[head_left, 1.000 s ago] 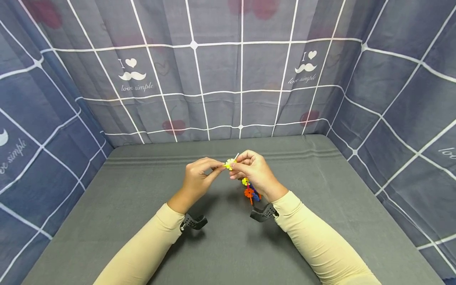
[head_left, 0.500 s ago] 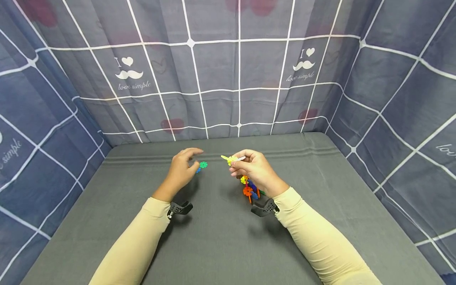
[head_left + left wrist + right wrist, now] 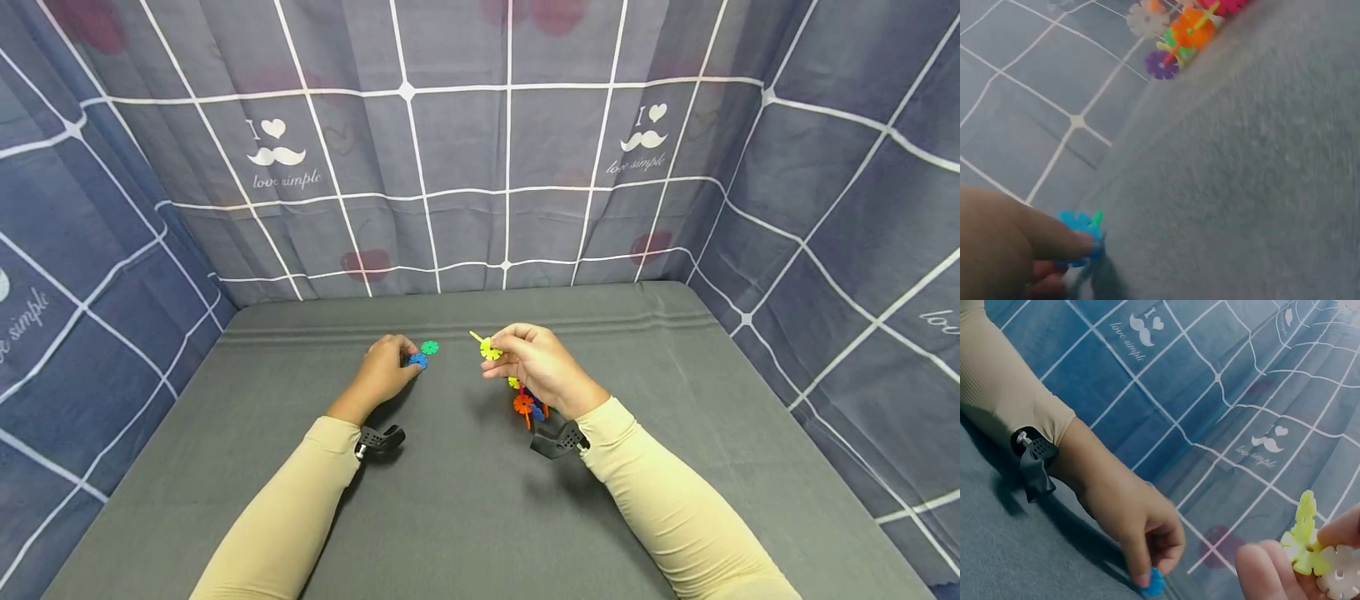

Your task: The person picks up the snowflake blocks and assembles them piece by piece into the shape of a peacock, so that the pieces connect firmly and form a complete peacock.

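Note:
My left hand (image 3: 381,369) pinches a blue notched snowflake disc (image 3: 419,360) between thumb and fingers, low at the table. A green snowflake disc (image 3: 430,347) lies just beyond it; a green edge shows behind the blue one in the left wrist view. My right hand (image 3: 542,367) holds up joined yellow snowflake discs (image 3: 1305,544), one standing across the other, with a whitish disc (image 3: 1340,575) attached beside them. Under the right hand sits a cluster of joined discs (image 3: 523,406) in orange, yellow and blue, partly hidden by the hand.
A grey cloth covers the table (image 3: 457,500). Checked curtains (image 3: 465,150) enclose it at the back and both sides. Each wrist wears a black camera mount, such as the left one (image 3: 381,439).
My left hand has let go of the yellow discs, moved left and down, and taken hold of the blue disc. My right hand stays nearly in place, turning the yellow discs slightly.

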Motion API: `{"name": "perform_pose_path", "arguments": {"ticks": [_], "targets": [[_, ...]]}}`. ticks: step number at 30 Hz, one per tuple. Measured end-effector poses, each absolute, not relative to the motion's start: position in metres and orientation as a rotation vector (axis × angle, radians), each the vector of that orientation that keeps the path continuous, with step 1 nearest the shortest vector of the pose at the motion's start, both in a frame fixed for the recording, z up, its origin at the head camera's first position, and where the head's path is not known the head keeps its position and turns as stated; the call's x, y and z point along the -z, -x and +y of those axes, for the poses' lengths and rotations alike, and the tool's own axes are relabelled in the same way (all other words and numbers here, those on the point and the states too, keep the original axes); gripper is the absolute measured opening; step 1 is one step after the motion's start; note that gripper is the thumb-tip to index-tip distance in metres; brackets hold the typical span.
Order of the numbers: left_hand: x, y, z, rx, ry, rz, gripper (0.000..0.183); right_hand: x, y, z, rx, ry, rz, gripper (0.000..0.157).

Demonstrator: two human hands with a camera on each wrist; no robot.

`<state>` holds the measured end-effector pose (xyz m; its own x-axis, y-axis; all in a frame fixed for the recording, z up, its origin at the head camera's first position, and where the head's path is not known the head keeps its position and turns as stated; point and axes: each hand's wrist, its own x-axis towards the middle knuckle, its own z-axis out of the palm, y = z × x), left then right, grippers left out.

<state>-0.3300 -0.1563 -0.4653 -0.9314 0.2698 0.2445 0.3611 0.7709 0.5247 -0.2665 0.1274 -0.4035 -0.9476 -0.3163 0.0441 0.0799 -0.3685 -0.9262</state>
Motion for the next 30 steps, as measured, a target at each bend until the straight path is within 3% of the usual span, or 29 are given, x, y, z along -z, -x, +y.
{"name": "perform_pose_path", "arguments": {"ticks": [7, 15, 30], "targets": [[0.443, 0.310, -0.129, 1.236, 0.706, -2.374, 0.016, 0.406, 0.267, 0.129, 2.457, 0.257, 1.558, 0.016], [0.422, 0.283, -0.088, 1.239, 1.020, -1.958, 0.018, 0.399, 0.266, 0.128, 2.524, 0.275, 1.486, 0.023], [0.421, 0.276, -0.080, 1.234, 1.003, -1.808, 0.016, 0.393, 0.258, 0.127, 2.622, 0.264, 1.431, 0.025]]}}
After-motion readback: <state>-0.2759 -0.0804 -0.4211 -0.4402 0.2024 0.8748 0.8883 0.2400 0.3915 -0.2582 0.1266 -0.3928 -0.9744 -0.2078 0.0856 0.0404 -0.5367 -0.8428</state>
